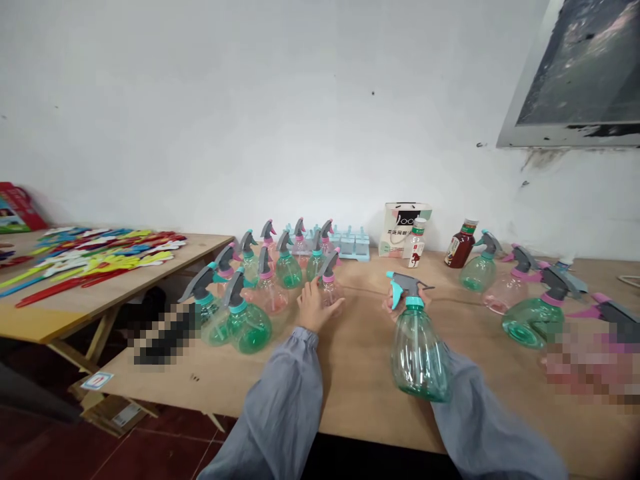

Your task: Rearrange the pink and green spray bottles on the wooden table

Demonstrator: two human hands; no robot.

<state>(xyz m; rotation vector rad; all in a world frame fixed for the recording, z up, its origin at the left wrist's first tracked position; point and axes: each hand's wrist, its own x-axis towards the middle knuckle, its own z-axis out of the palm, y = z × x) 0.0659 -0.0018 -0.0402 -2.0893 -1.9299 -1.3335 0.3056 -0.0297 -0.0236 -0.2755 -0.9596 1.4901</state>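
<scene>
My left hand (314, 308) is at a clear pink spray bottle (331, 292) with a grey and pink trigger head, its fingers on the left side and its thumb across the front. Raised a little above the table, a clear green spray bottle (419, 360) with a grey and turquoise head is in my right hand (389, 305). That hand grips it from behind around the neck, so most of its fingers are hidden. Left of my left hand stands a group of several pink and green spray bottles (250, 328).
More spray bottles (533, 321) stand at the right. Along the wall are light blue moulds (356, 245), a paper bag (393, 230), a white bottle (416, 247) and a dark red bottle (460, 247). Colourful flat strips (115, 257) cover part of the left table (30, 323).
</scene>
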